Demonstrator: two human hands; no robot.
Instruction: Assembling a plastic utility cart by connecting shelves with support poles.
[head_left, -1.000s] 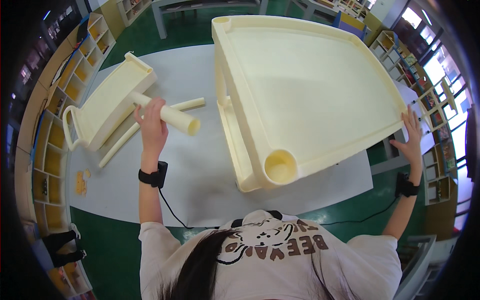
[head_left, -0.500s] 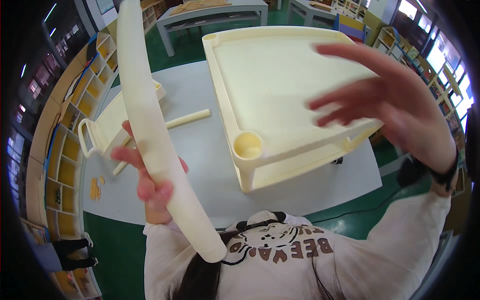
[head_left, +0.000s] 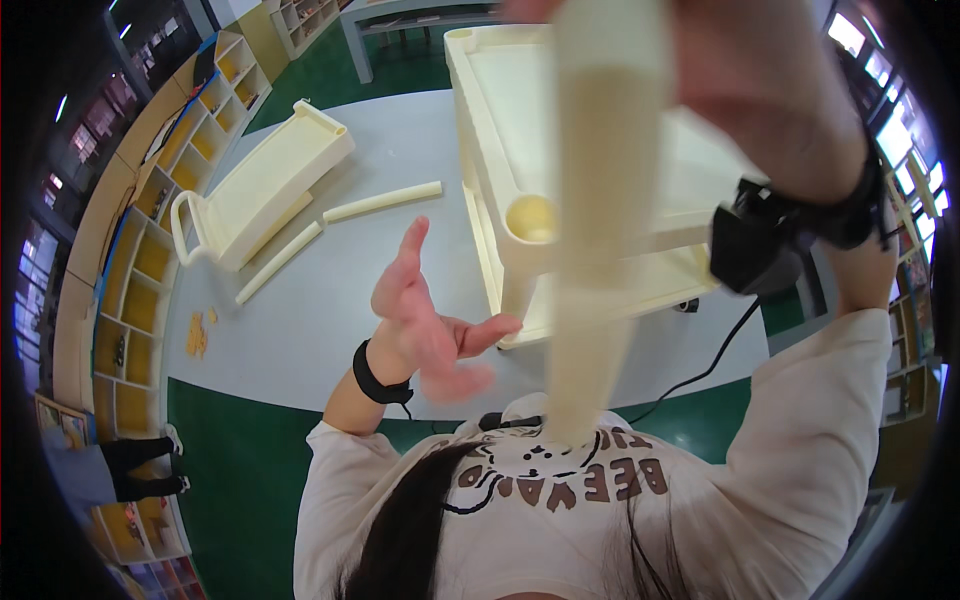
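Observation:
In front of me a long cream plastic tube (head_left: 605, 210) stands nearly upright, blurred by motion. My right hand (head_left: 760, 90), at the upper right, is closed round its upper part; fingertips show past the tube's left side. Lower and to the left, my left hand (head_left: 430, 325) is off the tube, with its fingers spread and nothing in them. Behind the tube sits a large cream tray frame (head_left: 483, 130) with two levels on the table. Its round corner socket (head_left: 530, 218) faces up, just left of the tube, which hides part of the frame.
A smaller cream tray piece with a loop handle (head_left: 270, 185) lies at the table's left. Two thinner cream tubes, one farther right (head_left: 385, 201) and one nearer (head_left: 280, 262), lie beside it. Small tan pieces (head_left: 197, 334) rest near the grey table's (head_left: 400, 130) left edge. Shelves line the left wall.
The tube has passed from my left hand to my right and swung rightward to nearly upright. My left hand has let go and opened; my right hand, formerly spread, has closed on the tube.

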